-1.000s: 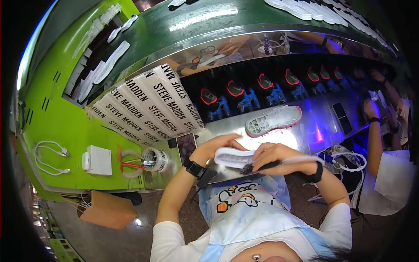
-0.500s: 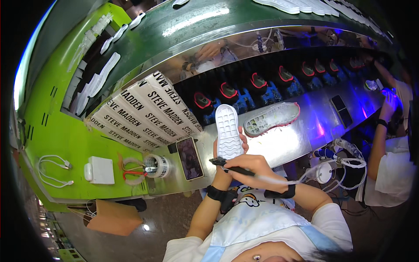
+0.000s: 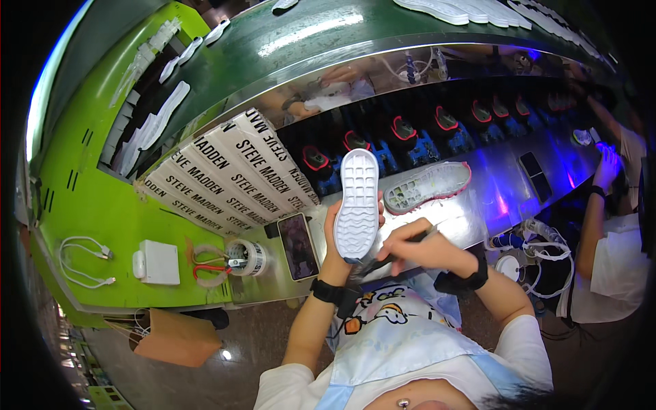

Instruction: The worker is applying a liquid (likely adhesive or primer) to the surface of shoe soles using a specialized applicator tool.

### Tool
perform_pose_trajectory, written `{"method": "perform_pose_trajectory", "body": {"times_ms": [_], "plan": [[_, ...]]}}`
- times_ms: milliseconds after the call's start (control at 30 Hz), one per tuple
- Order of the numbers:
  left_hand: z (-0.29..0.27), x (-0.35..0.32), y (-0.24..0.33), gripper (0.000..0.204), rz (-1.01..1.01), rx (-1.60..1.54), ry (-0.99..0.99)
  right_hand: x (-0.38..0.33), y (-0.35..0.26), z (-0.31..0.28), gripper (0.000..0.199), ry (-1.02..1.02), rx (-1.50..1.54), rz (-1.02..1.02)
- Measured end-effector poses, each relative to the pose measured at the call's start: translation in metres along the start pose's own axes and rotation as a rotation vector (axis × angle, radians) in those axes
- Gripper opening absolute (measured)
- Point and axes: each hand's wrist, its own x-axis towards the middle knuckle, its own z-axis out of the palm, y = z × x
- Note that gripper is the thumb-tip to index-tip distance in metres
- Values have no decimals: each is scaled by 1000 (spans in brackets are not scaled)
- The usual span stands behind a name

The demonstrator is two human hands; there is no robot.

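Note:
My left hand (image 3: 333, 232) is closed round a white shoe sole (image 3: 359, 198), its grid of hollows and wavy ridges facing up. Fingertips show along the sole's right edge. At the sole's lower end, my right hand (image 3: 427, 251) grips a slim black brush (image 3: 369, 264), which is blurred by motion. Whether its bristles touch the sole I cannot tell. Just right of the sole, a grey shoe upper with a red edge (image 3: 427, 188) lies on the metal ledge (image 3: 437, 229), its underside marked with a grid.
A phone (image 3: 298, 246) and a roll of printed tape (image 3: 247, 258) holding tools lie left of my hands. Behind them leans a printed carton (image 3: 225, 174). Shoes on lasts (image 3: 403, 128) line the dark channel beyond. A co-worker's hand (image 3: 607, 167) is at far right.
My right hand has moved right and slightly down, turning the brush at the sole's lower end. The sole has shifted slightly up, and its heel end now shows fully.

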Motion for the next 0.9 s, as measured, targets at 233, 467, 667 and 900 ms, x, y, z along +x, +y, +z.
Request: {"method": "perform_pose_trajectory", "body": {"times_ms": [233, 467, 667, 900], "plan": [[15, 8, 14, 49, -258, 327, -85, -1, -26, -13, 14, -104, -400, -287], [27, 22, 21, 31, -561, 469, 220, -6, -22, -28, 13, -197, -627, -576], [47, 22, 26, 31, -560, 670, 187, -15, -7, -46, 13, -58, -635, -524], [78, 9, 22, 40, -230, 522, 21, -29, -46, -41, 15, 482, -497, -674]]}}
